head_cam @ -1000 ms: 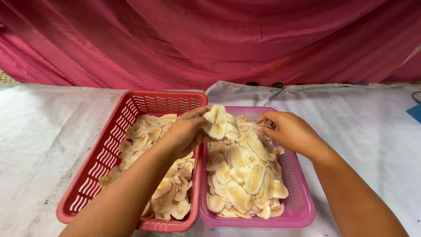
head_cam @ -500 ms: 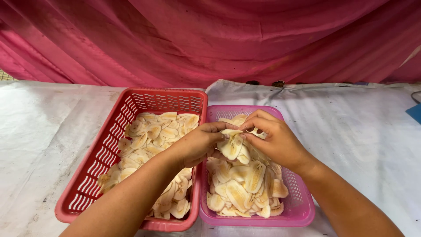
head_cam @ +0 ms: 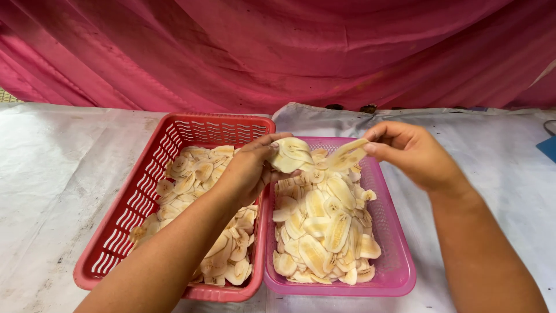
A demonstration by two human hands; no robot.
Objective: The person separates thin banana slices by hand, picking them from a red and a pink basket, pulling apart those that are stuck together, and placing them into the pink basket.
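Observation:
My left hand (head_cam: 250, 168) holds a small stack of pale banana slices (head_cam: 291, 155) above the seam between two baskets. My right hand (head_cam: 412, 152) pinches one long slice (head_cam: 346, 156) by its end, peeling it away from that stack. Below them stands a pink basket (head_cam: 398, 272) heaped with banana slices (head_cam: 321, 229). To its left, touching it, is a red basket (head_cam: 124, 217) with a flatter layer of slices (head_cam: 194, 174); my left forearm crosses over it.
Both baskets rest on a white, stained sheet (head_cam: 52, 179) covering the table. A pink cloth (head_cam: 278, 52) hangs across the back. A blue object (head_cam: 547, 148) shows at the right edge.
My hands came together over the pink basket, then drew apart. The right hand has moved right, pulling one slice off the stack in the left hand.

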